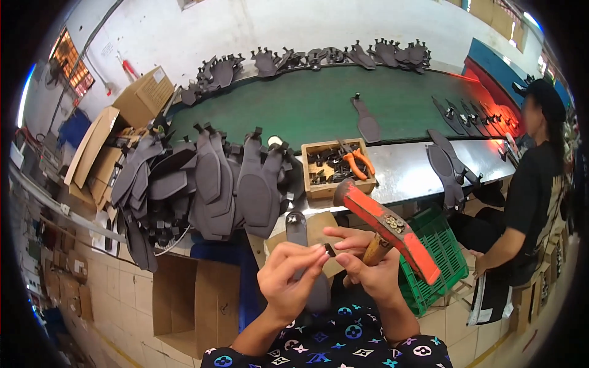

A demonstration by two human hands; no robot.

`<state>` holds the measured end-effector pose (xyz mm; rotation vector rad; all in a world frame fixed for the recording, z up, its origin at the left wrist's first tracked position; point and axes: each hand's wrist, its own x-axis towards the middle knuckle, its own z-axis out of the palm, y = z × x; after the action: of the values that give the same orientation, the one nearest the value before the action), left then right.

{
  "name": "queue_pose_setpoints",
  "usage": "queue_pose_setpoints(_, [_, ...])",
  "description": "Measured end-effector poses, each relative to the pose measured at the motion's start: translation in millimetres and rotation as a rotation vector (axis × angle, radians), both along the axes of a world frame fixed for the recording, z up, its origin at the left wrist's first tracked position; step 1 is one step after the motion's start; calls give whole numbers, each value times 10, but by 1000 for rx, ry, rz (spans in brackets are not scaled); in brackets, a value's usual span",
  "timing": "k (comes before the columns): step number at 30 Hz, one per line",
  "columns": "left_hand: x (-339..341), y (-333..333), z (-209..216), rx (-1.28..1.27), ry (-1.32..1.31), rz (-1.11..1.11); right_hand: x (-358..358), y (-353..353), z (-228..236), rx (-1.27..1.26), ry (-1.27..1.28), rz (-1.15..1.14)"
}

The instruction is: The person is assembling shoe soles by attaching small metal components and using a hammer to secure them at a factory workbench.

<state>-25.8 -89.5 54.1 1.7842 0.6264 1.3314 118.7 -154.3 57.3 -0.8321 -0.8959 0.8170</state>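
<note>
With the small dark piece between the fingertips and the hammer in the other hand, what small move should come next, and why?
Probably lower the small dark clip onto the grey strap part lying beneath. The left hand pinches it together with the right hand, which also grips the red hammer; the hammer head is raised, and the clip is not yet seated.

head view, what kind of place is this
Probably a factory assembly line, perhaps for shoe or leather parts: a green conveyor belt carries dark cut pieces, a wooden tray holds small fittings, and the right hand grips a red hammer.

Both hands are raised together, left hand (pixel 288 282) pinching at its fingertips, right hand (pixel 368 273) fisted.
</note>
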Motion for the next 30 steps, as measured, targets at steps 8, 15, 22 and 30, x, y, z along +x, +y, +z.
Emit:
queue_pose_setpoints(8, [-374,92,4,852,194,-48,-116,-220,-42,-226,88,156])
queue_pose_setpoints(15, [-454,351,57,1429,279,-167,-100,-179,-31,-158,38,229])
queue_pose_setpoints(22, [-477,516,131,1592,466,-318,-6,-127,-130,-393,4,235])
queue_pose_setpoints(30, [-123,617,-686,342,174,84,52,130,-390,-436,-180,53])
